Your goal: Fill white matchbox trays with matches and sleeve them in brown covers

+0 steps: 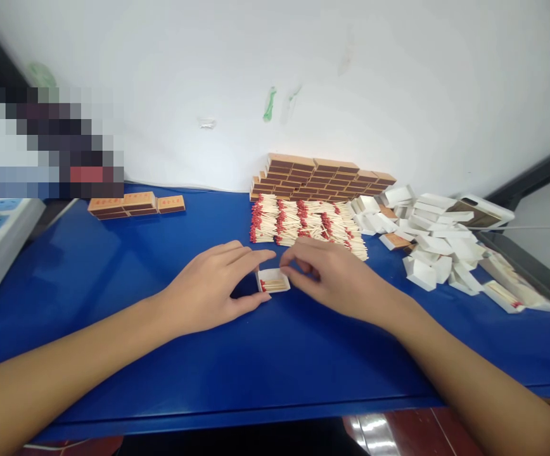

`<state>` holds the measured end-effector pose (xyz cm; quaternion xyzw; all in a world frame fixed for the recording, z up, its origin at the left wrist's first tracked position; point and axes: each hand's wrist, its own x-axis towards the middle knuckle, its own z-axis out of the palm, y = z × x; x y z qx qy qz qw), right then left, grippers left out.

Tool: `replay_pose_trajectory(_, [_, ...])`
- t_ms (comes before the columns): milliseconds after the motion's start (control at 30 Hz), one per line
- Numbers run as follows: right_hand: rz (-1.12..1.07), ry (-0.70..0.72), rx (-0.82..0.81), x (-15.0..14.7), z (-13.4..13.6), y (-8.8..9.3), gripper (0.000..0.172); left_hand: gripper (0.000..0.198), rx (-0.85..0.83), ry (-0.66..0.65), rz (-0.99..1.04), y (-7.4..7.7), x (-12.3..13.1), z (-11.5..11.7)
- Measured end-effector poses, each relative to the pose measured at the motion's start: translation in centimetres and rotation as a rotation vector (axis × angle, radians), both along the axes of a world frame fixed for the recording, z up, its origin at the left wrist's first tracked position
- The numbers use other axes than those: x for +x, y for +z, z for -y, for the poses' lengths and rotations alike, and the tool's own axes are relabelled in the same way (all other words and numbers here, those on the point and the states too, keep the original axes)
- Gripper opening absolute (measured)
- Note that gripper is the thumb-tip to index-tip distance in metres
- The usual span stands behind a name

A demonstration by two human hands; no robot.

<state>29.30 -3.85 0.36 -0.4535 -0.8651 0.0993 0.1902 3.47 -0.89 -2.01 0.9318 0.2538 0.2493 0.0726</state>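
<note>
Through the head camera I am watching a small, open, white cardboard tray [281, 277], which is lying on the glossy blue tabletop [256, 367] between the two hands. A few red-tipped wooden matches [271, 286] are lying lengthwise inside it, heads pointing left.

Left hand [213, 285]: curving around the tray's left end, thumb meeting the near edge, index finger extending above the far edge. I am seeing thumb and index standing apart; whether they are gripping the tray I cannot tell.

Right hand [334, 272]: hovering by the tray's far right corner, fingers curling, thumb and index tips close to each other. Whether they are pinching anything I cannot tell.

Just beyond the hands, I am noting a broad heap of loose red-headed matches [303, 225], spreading in rough rows. Behind it, a stepped stack of orange-and-brown matchboxes [322, 177] is standing near the white wall [184, 76].

To the right, a jumble of white cardboard trays [446, 237] is spilling over the tabletop; a match-filled tray [503, 296] is lying at its near right side.

To the left, a short row of orange matchboxes with red lettering [132, 204] is sitting apart, and a white power strip with blue socket faces [4, 253] is resting at the edge of my view.
</note>
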Motion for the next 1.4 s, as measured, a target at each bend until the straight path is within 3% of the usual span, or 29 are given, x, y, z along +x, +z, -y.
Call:
replay_pose_trajectory(133, [0.023,-0.129,0.061,1.6,-1.9,-1.0,0.011,0.05,0.01,-0.008,-0.002,0.0,0.0,0.0])
replay_pose_trajectory(400, [0.048,-0.142,0.055,2.2,-3.2,-2.5,0.013,0.049,0.013,-0.014,-0.001,0.0,0.0,0.1])
replay_pose_trajectory(833, [0.063,-0.14,0.067,2.1,-3.3,-2.3,0.006,0.049,0.02,-0.02,0.001,-0.2,-0.2,0.0])
replay_pose_trajectory(1400, [0.095,-0.093,-0.031,2.6,-3.2,-2.3,0.011,0.049,0.007,-0.011,-0.009,-0.1,-0.1,0.0])
